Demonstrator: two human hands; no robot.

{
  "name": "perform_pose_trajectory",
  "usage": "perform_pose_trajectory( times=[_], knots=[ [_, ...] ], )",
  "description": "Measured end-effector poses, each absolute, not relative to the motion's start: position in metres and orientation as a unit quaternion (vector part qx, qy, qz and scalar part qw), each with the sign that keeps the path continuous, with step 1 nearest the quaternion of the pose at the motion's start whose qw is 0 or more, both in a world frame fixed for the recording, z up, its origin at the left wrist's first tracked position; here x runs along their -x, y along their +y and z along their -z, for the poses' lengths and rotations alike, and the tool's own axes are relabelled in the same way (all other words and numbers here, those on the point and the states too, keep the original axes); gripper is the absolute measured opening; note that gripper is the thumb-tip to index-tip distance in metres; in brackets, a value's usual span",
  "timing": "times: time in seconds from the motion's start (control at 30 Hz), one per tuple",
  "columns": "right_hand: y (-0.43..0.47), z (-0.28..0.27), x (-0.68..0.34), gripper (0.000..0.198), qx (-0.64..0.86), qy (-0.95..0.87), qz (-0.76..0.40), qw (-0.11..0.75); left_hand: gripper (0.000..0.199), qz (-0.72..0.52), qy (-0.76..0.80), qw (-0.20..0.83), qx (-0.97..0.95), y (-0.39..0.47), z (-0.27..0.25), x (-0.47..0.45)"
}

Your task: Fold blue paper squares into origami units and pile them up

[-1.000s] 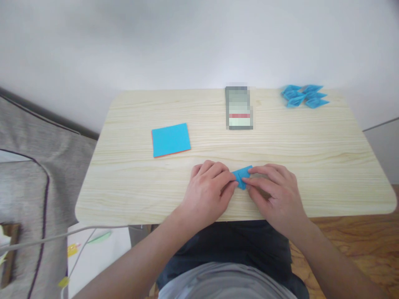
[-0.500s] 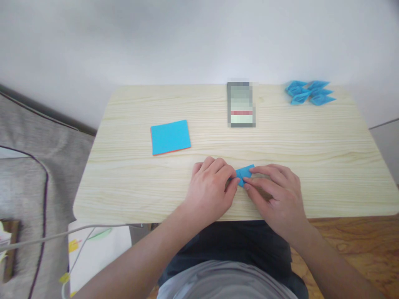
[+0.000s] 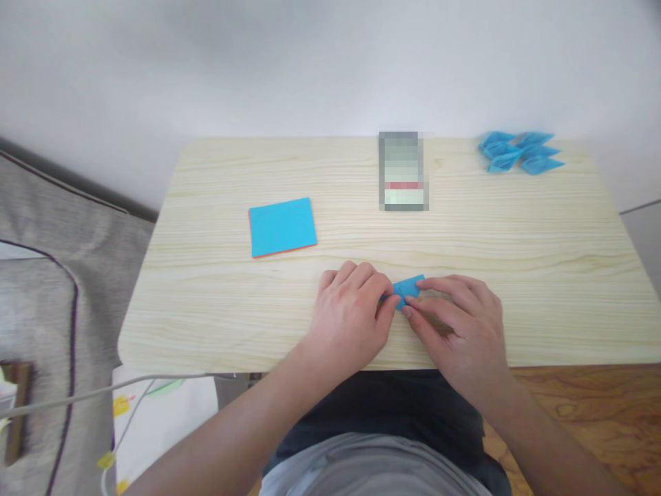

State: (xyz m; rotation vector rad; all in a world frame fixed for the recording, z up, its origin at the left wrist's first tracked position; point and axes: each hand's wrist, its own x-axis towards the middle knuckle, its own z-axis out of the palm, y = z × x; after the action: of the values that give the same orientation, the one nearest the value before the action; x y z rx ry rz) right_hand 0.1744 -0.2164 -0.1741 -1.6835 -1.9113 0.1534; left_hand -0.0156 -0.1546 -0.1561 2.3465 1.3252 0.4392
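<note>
A small folded piece of blue paper (image 3: pixel 410 287) is held between my two hands, close to the front edge of the table. My left hand (image 3: pixel 352 306) pinches its left end between thumb and forefinger, hiding that part. On the other side, my right hand (image 3: pixel 465 324) grips the paper, thumb and fingertips at its lower edge and forefinger on its upper right corner. Up and to the left lies a stack of rectangular paper (image 3: pixel 283 228), blue on top with a red edge showing beneath.
Several pointed blue folded-paper pieces (image 3: pixel 521 152) sit grouped at the table's back right. A phone-like object (image 3: pixel 403 171), blurred by pixels, lies at the back middle. A pale wood-grain table (image 3: pixel 217 303) meets the wall. A cable (image 3: pixel 77 397) crosses at lower left.
The view has shifted slightly. The slit or crease line seen on the blue paper is now less visible, with the fingers pressing at nearly the same place. Both hands keep their hold.
</note>
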Motion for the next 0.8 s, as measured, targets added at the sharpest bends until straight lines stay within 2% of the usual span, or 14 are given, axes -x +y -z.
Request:
perform_pose_trajectory(
  times=[0.53,0.8],
  knots=[
    [-0.2199,0.1752,-0.1711,0.010,0.640,-0.711,-0.054,0.285,0.007,-0.155,0.499,0.191,-0.831,-0.1571,0.1559,0.0125],
    [-0.2217,0.1744,-0.1711,0.019,0.644,-0.715,-0.058,0.265,0.007,-0.155,0.493,0.196,-0.833,-0.1572,0.1571,0.0141]
  ],
)
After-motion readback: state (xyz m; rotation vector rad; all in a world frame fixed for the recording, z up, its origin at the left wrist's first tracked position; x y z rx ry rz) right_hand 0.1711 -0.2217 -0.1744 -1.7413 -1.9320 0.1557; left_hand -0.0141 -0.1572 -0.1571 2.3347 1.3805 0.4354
